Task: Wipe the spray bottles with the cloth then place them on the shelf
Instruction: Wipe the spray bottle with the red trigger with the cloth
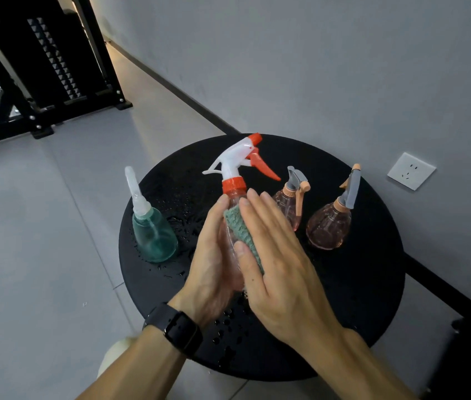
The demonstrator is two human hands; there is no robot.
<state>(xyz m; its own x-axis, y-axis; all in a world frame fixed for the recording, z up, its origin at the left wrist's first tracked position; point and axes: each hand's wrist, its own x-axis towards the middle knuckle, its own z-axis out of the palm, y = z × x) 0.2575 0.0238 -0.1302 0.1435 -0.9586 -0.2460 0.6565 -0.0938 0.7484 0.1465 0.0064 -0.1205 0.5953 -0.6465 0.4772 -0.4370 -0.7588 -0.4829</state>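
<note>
- The clear bottle (233,223) stands nearly upright at the centre of the round black table (373,284), long axis vertical, orange-and-white trigger head pointing to 2 o'clock.
- The left hand (214,255) wraps its body from 9 o'clock — a curled, holding grip.
- The right hand (274,264), fingers straight, presses a nubby green cloth (243,229) flat against the bottle from 3 o'clock.
- Smooth, wet plastic — likely slippery; droplets bead on the tabletop.
- A teal bottle (153,229) waits at 9 o'clock, two faceted pink bottles (329,223) at 2 o'clock.
</note>
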